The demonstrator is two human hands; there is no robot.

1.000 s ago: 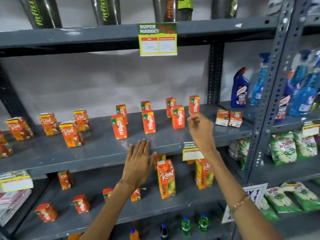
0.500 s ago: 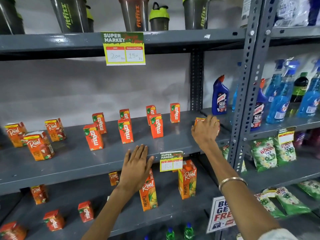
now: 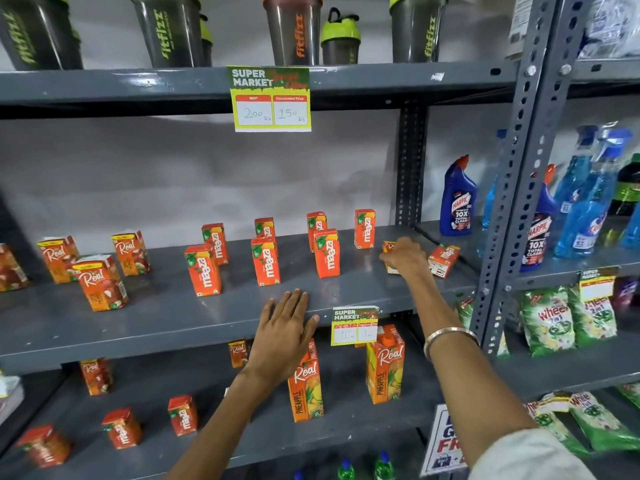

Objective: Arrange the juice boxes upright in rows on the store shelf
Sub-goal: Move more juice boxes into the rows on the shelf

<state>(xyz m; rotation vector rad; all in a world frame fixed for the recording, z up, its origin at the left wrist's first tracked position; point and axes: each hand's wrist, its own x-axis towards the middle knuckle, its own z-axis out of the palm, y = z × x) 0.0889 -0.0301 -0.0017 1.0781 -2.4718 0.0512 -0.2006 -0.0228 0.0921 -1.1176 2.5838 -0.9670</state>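
Note:
Several small orange Maaza juice boxes (image 3: 266, 260) stand upright in two rows on the grey middle shelf (image 3: 166, 317). At its right end my right hand (image 3: 406, 256) is closed over a lying Maaza box (image 3: 388, 247), mostly hidden by the fingers. Another Maaza box (image 3: 444, 259) lies on its side just right of that hand. My left hand (image 3: 285, 329) rests flat and open-fingered on the shelf's front edge. Real juice boxes (image 3: 100, 282) stand at the shelf's left.
A price tag (image 3: 354, 326) hangs from the shelf edge between my arms. Tall Real pineapple cartons (image 3: 385, 365) and small boxes stand on the shelf below. Shaker bottles (image 3: 294, 29) line the top shelf. Blue cleaner bottles (image 3: 458, 199) and green detergent packs (image 3: 549, 320) fill the right-hand rack behind a grey upright (image 3: 519, 174).
My right hand has moved right from the upright Maaza rows and closed over the lying box at the shelf's right end. The left hand stays on the shelf edge. The view has shifted.

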